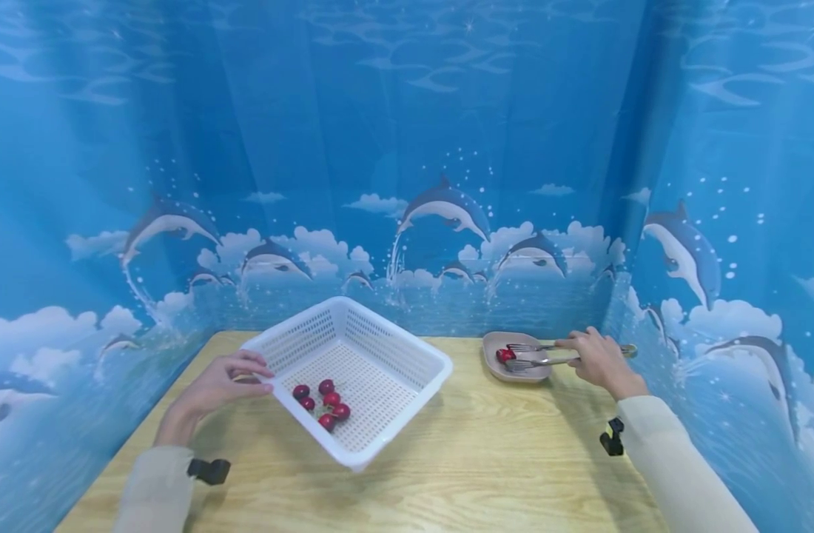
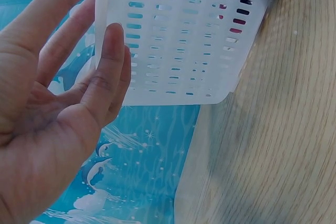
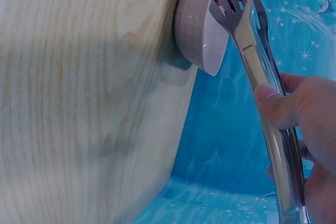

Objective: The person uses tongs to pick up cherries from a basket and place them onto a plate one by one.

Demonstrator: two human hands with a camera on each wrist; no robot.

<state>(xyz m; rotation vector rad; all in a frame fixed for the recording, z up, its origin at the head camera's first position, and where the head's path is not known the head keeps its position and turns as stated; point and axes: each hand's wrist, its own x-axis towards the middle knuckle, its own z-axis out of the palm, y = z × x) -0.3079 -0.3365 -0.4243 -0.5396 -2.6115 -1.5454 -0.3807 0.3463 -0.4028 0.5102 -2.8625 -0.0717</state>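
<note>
My left hand (image 1: 219,386) pinches the near-left rim of a white perforated plastic basket (image 1: 377,396), thumb and fingers on opposite sides of its wall (image 2: 173,61). The basket is tilted, and several small, glossy round red fruits (image 1: 341,411) lie gathered at its left side. Off to the right, my right hand (image 1: 601,363) grips metal tongs (image 1: 550,362) by their arms. Their slotted heads (image 3: 229,3) reach into a small beige dish (image 1: 528,376), on either side of a red fruit (image 1: 505,355) there.
A light wooden table (image 1: 487,459) lies under both containers. Blue dolphin-print curtains (image 1: 354,148) enclose its back and sides. Both wrists carry small black camera mounts (image 1: 209,471).
</note>
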